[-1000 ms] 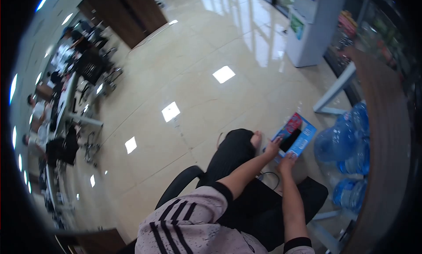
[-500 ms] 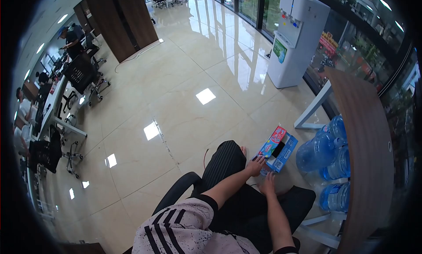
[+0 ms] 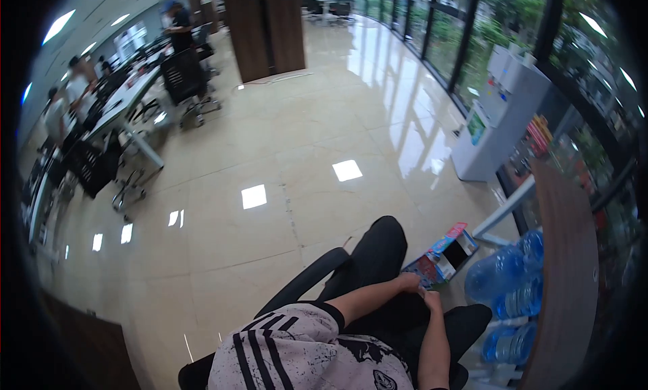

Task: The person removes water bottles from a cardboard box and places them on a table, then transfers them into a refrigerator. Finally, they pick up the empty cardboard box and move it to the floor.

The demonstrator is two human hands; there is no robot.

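Note:
A colourful red and blue box (image 3: 442, 255) with a dark opening in its top stands on the floor just past my knees. My left hand (image 3: 409, 281) is closed at the near end of the box, its fingers round something small that I cannot make out. Close beside it on the right, my right hand (image 3: 430, 299) is also closed, thumb and fingers pinched together near the same spot. What lies between the two hands is too small to tell.
Blue water bottles (image 3: 496, 274) stand right of the box, beside a wooden table (image 3: 567, 255). A white water dispenser (image 3: 499, 120) is by the windows. Desks, office chairs (image 3: 183, 76) and several people are at the left.
The view has tilted up and turned. My hands have gone from spread fingers on the box to closed, close together at its near end. The box looks more tilted, its opening wider.

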